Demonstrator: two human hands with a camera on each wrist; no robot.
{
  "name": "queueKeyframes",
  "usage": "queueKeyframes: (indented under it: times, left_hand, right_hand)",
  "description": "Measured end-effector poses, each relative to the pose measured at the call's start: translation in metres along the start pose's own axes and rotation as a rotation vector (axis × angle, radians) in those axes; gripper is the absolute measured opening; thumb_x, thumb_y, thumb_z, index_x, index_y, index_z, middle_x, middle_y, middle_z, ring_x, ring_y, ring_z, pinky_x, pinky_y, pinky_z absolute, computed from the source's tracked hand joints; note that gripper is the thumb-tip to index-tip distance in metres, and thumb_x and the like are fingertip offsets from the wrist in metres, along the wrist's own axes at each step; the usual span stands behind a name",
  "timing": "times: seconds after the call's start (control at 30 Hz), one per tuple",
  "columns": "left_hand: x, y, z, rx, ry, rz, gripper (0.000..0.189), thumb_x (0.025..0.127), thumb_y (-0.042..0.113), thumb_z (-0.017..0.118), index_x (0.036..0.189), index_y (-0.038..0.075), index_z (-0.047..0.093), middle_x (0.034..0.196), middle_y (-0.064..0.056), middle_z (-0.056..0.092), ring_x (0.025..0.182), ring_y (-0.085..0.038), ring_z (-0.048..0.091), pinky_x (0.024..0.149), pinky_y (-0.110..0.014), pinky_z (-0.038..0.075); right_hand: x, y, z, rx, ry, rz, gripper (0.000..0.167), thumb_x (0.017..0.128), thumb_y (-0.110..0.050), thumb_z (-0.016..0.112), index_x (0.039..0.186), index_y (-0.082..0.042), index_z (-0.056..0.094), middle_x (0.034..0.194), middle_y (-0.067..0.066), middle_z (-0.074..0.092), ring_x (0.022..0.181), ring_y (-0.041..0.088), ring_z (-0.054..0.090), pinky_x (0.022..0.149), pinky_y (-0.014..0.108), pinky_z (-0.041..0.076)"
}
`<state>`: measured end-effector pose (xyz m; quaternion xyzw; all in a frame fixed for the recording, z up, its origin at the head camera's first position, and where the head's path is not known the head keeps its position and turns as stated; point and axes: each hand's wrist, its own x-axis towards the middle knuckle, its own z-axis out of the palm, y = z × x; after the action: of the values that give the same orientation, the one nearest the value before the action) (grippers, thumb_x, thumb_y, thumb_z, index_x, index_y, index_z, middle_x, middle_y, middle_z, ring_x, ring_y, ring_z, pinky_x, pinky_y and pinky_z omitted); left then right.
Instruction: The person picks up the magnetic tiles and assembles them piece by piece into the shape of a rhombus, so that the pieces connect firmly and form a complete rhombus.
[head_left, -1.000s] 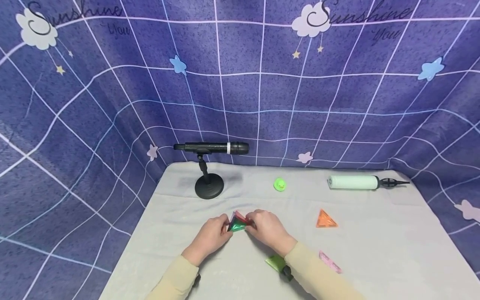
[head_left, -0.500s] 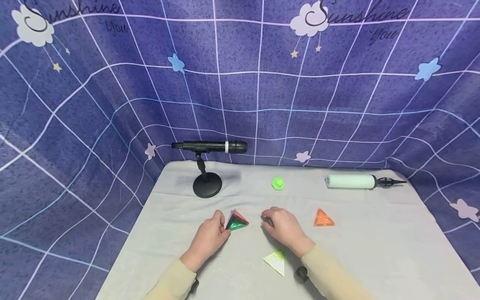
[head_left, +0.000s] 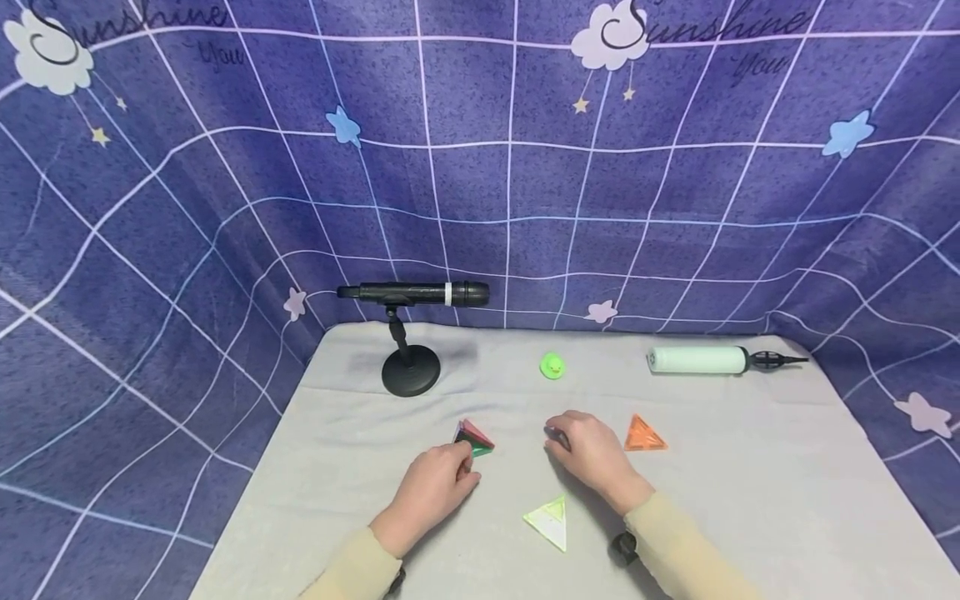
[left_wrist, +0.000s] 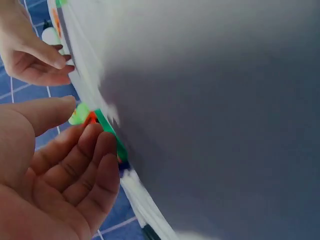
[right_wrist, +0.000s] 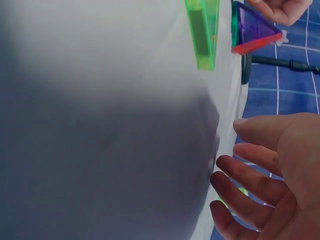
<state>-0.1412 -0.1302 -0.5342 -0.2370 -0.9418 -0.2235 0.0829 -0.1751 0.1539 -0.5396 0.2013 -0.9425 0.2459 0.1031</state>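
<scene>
Translucent triangular tiles, with red, green and purple faces, form a small pyramid (head_left: 477,435) on the white-covered table in the head view; its purple face (right_wrist: 252,29) shows in the right wrist view. My left hand (head_left: 437,487) is at the pyramid's near side and partly covers it, fingers loosely bent and thumb apart in the left wrist view. Whether a fingertip touches it I cannot tell. To the right, my right hand (head_left: 592,457) hovers over the table with fingers spread and nothing held. A yellow-green triangle tile (head_left: 550,523) lies between the forearms.
An orange triangle tile (head_left: 645,434) lies right of my right hand. Farther back are a black microphone (head_left: 427,293) on a round-based stand, a green rubber duck (head_left: 552,366) and a mint hand pump (head_left: 697,360). A purple-blue patterned curtain (head_left: 480,183) hangs behind the table.
My right hand has let go of the pyramid and moved right. The left hand has come off its left side and shifted to its near side. A pink tile is now out of sight.
</scene>
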Motion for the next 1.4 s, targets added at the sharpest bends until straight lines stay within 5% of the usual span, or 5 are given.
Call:
queueKeyframes:
  times: [0.33, 0.63, 1.1, 1.4]
  left_hand:
    - [0.009, 0.024, 0.014, -0.066, -0.185, 0.059, 0.005, 0.090, 0.019, 0.080, 0.093, 0.016, 0.077, 0.083, 0.010, 0.065, 0.073, -0.001, 0.056, 0.068, -0.027, 0.051]
    - [0.012, 0.050, 0.026, -0.108, -0.297, 0.119, 0.012, 0.089, 0.021, 0.079, 0.099, 0.014, 0.078, 0.080, 0.014, 0.057, 0.070, 0.000, 0.049, 0.067, -0.020, 0.047]
    - [0.008, 0.069, 0.035, -0.070, -0.318, 0.198, 0.020, 0.086, 0.028, 0.085, 0.099, 0.015, 0.076, 0.091, 0.010, 0.067, 0.079, 0.002, 0.057, 0.074, -0.019, 0.049]
    - [0.008, 0.072, 0.039, -0.033, -0.285, 0.215, 0.019, 0.083, 0.027, 0.086, 0.090, 0.017, 0.071, 0.081, 0.012, 0.057, 0.068, 0.001, 0.049, 0.063, -0.019, 0.044]
  right_hand:
    - [-0.009, 0.027, -0.013, -0.024, 0.045, 0.052, 0.029, 0.082, -0.010, 0.087, 0.108, -0.002, 0.077, 0.103, 0.010, 0.073, 0.100, 0.034, 0.069, 0.090, 0.050, 0.054]
    - [-0.024, 0.053, -0.031, -0.068, 0.100, 0.036, 0.033, 0.080, -0.010, 0.087, 0.109, 0.001, 0.076, 0.106, 0.015, 0.070, 0.102, 0.038, 0.066, 0.093, 0.053, 0.052]
    - [-0.046, 0.086, -0.048, -0.081, 0.122, 0.051, 0.033, 0.079, -0.013, 0.090, 0.105, 0.002, 0.076, 0.111, 0.019, 0.068, 0.102, 0.041, 0.065, 0.091, 0.056, 0.051]
    - [-0.053, 0.092, -0.048, -0.043, 0.133, 0.043, 0.035, 0.080, -0.012, 0.089, 0.110, 0.002, 0.076, 0.115, 0.020, 0.069, 0.106, 0.042, 0.066, 0.094, 0.057, 0.050]
